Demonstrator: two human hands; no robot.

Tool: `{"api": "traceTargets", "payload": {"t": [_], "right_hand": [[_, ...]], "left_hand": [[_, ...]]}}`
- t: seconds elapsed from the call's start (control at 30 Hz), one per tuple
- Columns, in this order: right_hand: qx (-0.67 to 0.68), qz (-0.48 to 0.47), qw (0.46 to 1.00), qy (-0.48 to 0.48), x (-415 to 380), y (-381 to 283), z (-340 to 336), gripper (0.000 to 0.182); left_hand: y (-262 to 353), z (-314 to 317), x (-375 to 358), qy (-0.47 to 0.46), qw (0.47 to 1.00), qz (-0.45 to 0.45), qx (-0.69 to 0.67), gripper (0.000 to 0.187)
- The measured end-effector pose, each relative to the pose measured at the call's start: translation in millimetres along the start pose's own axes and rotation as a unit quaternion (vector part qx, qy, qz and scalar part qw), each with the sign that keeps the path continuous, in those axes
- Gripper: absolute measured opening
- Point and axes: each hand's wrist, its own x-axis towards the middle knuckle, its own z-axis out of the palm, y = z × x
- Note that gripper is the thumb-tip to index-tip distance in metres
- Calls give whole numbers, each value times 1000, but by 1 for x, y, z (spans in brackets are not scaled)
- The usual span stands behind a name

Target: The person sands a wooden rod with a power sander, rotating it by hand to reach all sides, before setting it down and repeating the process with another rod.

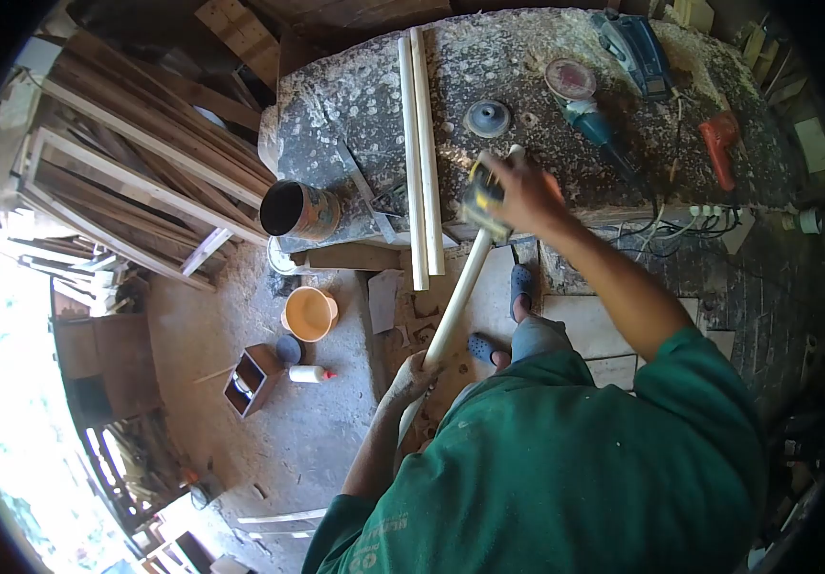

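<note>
My left hand (413, 378) is closed around a pale round wooden pole (457, 296) near its lower end, close to my body. The pole slants up to the workbench edge. My right hand (530, 199) grips a yellow and black handheld sander (483, 197), blurred by motion, over the upper part of the pole. The pole's far tip shows just beyond the hand. To the left, two similar pale poles (414, 163) lie side by side on the workbench, their near ends jutting past its edge.
On the dusty workbench (355, 96) lie a grey disc (487, 118), an angle grinder (588, 120), a planer (634, 53), a red tool (718, 148), a try square (366, 187) and a rusty can (299, 209). An orange bucket (310, 314), wooden box (252, 380) and white bottle (308, 374) stand left. Cables trail along the bench's front.
</note>
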Motion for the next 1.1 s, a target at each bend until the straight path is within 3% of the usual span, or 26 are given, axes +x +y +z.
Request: {"api": "traceTargets", "payload": {"t": [0.07, 0.1, 0.17, 0.3, 0.4, 0.5, 0.57, 0.7, 0.73, 0.83, 0.9, 1.07, 1.1], "right_hand": [[-29, -60, 998, -11, -29, -21, 25, 74], [0, -38, 997, -65, -45, -46, 20, 73], [50, -97, 987, -114, -81, -80, 9, 67], [68, -145, 967, -197, -108, -85, 24, 64], [16, -60, 986, -154, -77, -55, 22, 68], [-62, -39, 997, -2, -22, -7, 15, 82], [-29, -55, 998, 29, 1, 17, 9, 81], [-21, -41, 998, -36, -27, -20, 8, 75], [-15, -113, 993, -17, -43, -30, 16, 74], [14, -102, 981, -167, -89, -88, 9, 70], [-16, -165, 971, -169, -99, -90, 11, 70], [-57, -35, 992, -103, -38, -54, 1, 76], [-83, -54, 994, -51, -25, -31, 6, 77]], "left_hand": [[11, 4, -4, -2, 1000, -21, 6, 30], [15, 5, -4, -4, 999, -32, 10, 29], [17, 7, -2, -2, 999, -30, -12, 29], [5, 4, 0, 0, 1000, -23, -7, 29], [13, 10, -4, 18, 999, -23, 37, 28], [4, 20, -4, 64, 995, 19, 68, 31], [7, 21, -5, 73, 992, 42, 91, 36], [9, 19, -4, 90, 988, 53, 117, 39], [18, 18, -8, 88, 989, 38, 112, 37], [18, 21, -10, 114, 983, 42, 136, 36], [28, 20, -19, 122, 977, 32, 173, 34], [33, 22, -25, 139, 972, 24, 187, 36], [32, 22, -25, 140, 971, 27, 190, 35]]}}
